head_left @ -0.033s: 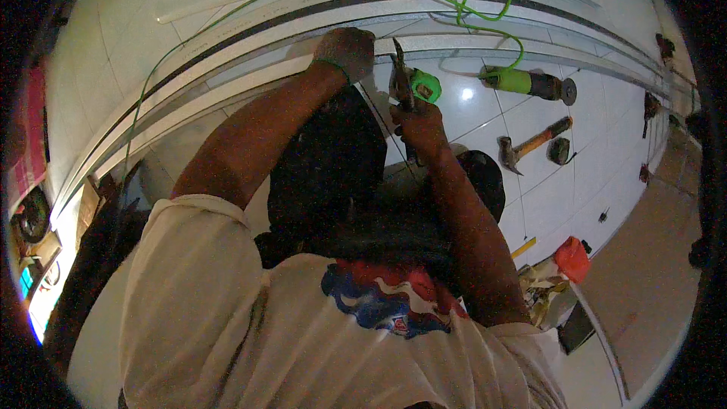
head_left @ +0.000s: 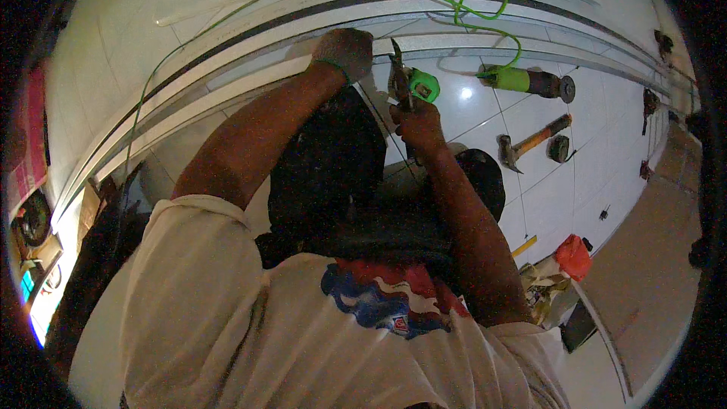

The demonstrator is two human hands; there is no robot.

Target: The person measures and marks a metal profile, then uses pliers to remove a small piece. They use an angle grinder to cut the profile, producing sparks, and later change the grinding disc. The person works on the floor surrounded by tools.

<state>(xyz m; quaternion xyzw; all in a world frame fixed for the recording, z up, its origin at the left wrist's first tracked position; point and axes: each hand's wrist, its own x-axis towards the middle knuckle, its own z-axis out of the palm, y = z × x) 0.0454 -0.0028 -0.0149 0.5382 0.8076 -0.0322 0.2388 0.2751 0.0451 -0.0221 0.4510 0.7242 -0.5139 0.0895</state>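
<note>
My left hand [head_left: 342,53] is closed on the nearer long pale metal profile [head_left: 416,42], with its fingertips hidden. My right hand [head_left: 418,127] grips dark metal snips [head_left: 399,68], whose jaws point up toward that profile, just right of my left hand. A green tape measure [head_left: 424,85] lies beside the snips. Farther right on the tiles are a green and black angle grinder [head_left: 522,81], a hammer [head_left: 534,141] with a wooden handle and a small dark object [head_left: 559,149].
More long profiles [head_left: 227,45] run crosswise, under a tangled green cord [head_left: 458,1]. A red item [head_left: 573,257] and crumpled material [head_left: 541,288] lie at lower right beside a brown board [head_left: 636,257]. My dark-clad knees [head_left: 326,151] rest on the tiled floor [head_left: 598,182].
</note>
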